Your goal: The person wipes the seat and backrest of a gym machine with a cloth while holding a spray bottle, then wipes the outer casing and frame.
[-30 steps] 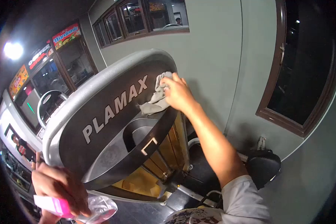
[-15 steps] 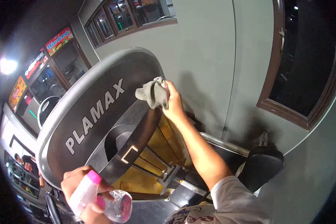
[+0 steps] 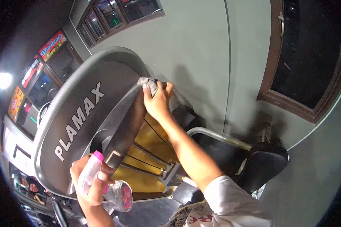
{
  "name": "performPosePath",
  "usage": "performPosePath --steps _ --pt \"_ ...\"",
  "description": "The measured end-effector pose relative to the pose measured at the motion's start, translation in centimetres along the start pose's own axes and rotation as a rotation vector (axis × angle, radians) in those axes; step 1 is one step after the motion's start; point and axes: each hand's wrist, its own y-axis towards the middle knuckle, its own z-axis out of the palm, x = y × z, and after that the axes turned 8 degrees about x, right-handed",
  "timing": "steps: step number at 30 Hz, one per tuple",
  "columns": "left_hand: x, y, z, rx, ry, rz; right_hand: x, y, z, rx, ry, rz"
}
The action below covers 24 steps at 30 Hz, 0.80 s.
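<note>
My right hand (image 3: 160, 97) is closed around a crumpled grey cloth (image 3: 148, 84), pressed against the right edge of a dark machine housing (image 3: 102, 70) lettered PLAMAX. My left hand (image 3: 88, 181), lower left, grips a clear spray bottle (image 3: 119, 196) with a white and pink spray head. The bottle is tilted, its pink-labelled body showing below my fingers. It is held in front of the housing's lower part. Beneath the housing's dark curved rim, a yellow panel (image 3: 140, 166) with dark rods shows between my arms.
A black padded seat (image 3: 263, 162) and a curved metal bar (image 3: 219, 136) are to the right. Behind the machine stands a grey wall (image 3: 201, 49) with a brown-framed dark window (image 3: 307, 64). Lit shop signs (image 3: 52, 46) hang at the left.
The cloth has moved from above the housing's face onto its right edge, and more of it is gathered under my right hand. My left hand and the bottle have shifted slightly; the view has turned.
</note>
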Motion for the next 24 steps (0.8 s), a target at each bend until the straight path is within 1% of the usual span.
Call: performPosePath --steps 1,2,4,6,7,9,11,12,13,14,15,17,18,19,20,21,23,24 --pt "0.0 -0.2 0.4 -0.022 -0.002 -0.034 -0.8 0.3 0.5 0.103 0.138 0.154" --pt "0.1 -0.5 0.9 -0.048 -0.006 -0.061 -0.6 -0.7 0.2 0.138 0.2 0.115" --pt "0.3 -0.3 1.5 -0.074 -0.028 -0.082 0.3 -4.7 -1.0 0.232 0.135 -0.003" --pt "0.8 -0.3 1.7 -0.079 -0.02 -0.102 2.6 -9.0 -3.0 0.254 0.16 -0.363" --pt "1.2 -0.2 1.7 -0.081 -0.018 -0.107 3.0 -10.7 -3.6 0.278 0.273 -0.388" --pt "2.4 -0.3 1.6 -0.081 0.015 -0.084 2.6 -10.1 -3.4 0.208 0.156 -0.421" --pt "2.6 -0.2 1.8 -0.137 0.03 -0.089 1.7 -6.2 -1.8 0.094 0.053 -0.341" --pt "3.3 -0.1 0.8 -0.047 0.042 -0.06 0.7 -3.5 -0.5 -0.026 0.049 -0.318" --pt "3.2 -0.1 0.9 -0.086 0.061 -0.044 0.1 -1.0 0.1 -0.055 0.016 -0.182" --pt "3.0 -0.2 0.9 -0.125 0.082 -0.028 -0.9 1.2 0.6 -0.029 0.108 -0.139" --pt "3.4 0.3 -0.1 -0.075 0.185 0.054 -1.0 2.0 0.5 0.112 0.124 -0.037" --pt "4.2 1.2 -2.1 0.002 0.38 0.232 1.9 -0.9 -0.9 0.171 0.35 0.05" --pt "4.1 1.4 -2.7 0.042 0.354 0.223 0.2 -3.1 0.0 0.269 0.351 -0.131" --pt "3.9 1.4 -3.0 0.09 0.331 0.211 1.5 -5.8 -1.2 0.316 0.267 -0.178" --pt "3.6 1.5 -2.8 0.082 0.222 0.14 2.9 -8.4 -2.6 0.359 0.184 -0.229" --pt "3.8 1.7 -2.7 0.062 0.171 0.139 2.1 -10.9 -2.0 0.288 0.138 -0.475" --pt "4.6 1.8 -2.3 0.027 0.066 0.125 2.4 -11.4 -1.7 0.246 0.114 -0.496" --pt "4.9 1.6 -2.3 0.049 -0.009 0.061 2.0 -10.8 -1.7 0.233 0.098 -0.515"
